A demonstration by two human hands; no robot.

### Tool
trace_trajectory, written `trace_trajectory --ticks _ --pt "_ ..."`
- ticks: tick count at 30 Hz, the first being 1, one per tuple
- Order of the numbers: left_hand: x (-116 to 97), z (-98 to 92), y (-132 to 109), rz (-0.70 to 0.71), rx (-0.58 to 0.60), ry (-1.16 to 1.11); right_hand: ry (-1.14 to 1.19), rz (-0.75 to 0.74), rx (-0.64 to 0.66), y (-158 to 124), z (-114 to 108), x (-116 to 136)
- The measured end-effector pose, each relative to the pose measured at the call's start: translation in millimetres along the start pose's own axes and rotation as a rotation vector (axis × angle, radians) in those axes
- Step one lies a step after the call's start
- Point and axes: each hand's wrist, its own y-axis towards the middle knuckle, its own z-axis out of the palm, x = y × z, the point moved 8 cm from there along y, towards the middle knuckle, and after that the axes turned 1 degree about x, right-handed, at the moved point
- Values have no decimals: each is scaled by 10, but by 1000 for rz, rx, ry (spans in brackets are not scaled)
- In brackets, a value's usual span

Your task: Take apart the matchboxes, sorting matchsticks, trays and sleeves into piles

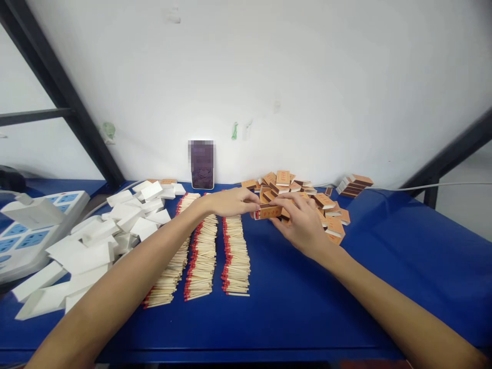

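An orange matchbox (pixel 268 212) is held between both hands above the blue table, with red match heads showing at its left end. My left hand (pixel 236 201) pinches that end. The fingers of my right hand (pixel 299 218) are closed on the box's other end. Just behind and to the right lies a pile of orange matchbox covers (pixel 283 178). Rows of red-tipped matches (pixel 236 256) lie left of the box, partly beneath my left forearm.
White paper trays (pixel 90 256) are heaped at the left beside a power strip (pixel 73 210). A phone (pixel 202 164) leans on the wall. Stacked matchboxes (pixel 354 185) stand at the back right, near a white cable (pixel 434 184). The blue table (pixel 292 307) ends at the bottom.
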Motion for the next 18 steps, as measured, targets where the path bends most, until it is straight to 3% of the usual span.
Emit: trace_trajectory --ticks 7,12,18 --pt "65 -49 -49 -91 -88 37 268 92 224 -17 156 -27" --pt "59 -45 -61 -46 -119 67 349 207 355 -25 209 -52" --pt "26 10 -58 -87 -104 352 299 113 400 -46 298 1"
